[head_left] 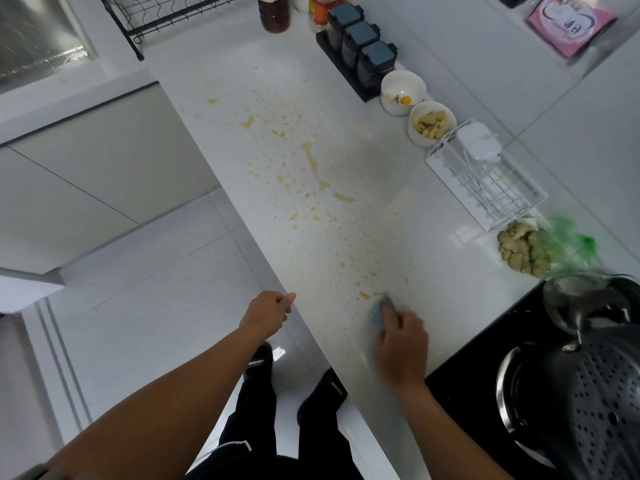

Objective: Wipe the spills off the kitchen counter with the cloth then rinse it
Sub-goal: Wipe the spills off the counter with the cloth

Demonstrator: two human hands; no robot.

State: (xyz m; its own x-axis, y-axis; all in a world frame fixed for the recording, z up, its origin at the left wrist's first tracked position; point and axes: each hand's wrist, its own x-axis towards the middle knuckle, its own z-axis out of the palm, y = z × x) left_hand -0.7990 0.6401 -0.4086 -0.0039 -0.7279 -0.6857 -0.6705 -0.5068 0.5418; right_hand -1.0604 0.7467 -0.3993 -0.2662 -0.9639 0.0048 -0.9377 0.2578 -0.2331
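Observation:
A white speckled counter [363, 161] runs away from me, covered with yellowish-brown spills [313, 168] in streaks and droplets along its middle. My right hand [401, 344] presses a small blue-grey cloth [379, 311] onto the counter near its front edge, just below the nearest patch of spill; its fingers curl over the cloth and hide most of it. My left hand [270, 315] hangs off the counter's left edge with its fingers curled, holding nothing.
Along the right side stand three dark spice jars [360, 46], two white bowls [403, 91], a white wire rack [485, 181] and ginger [523, 251] in a bag. A black hob with a pot and perforated steamer [588, 403] sits at the near right. Bottles stand at the back.

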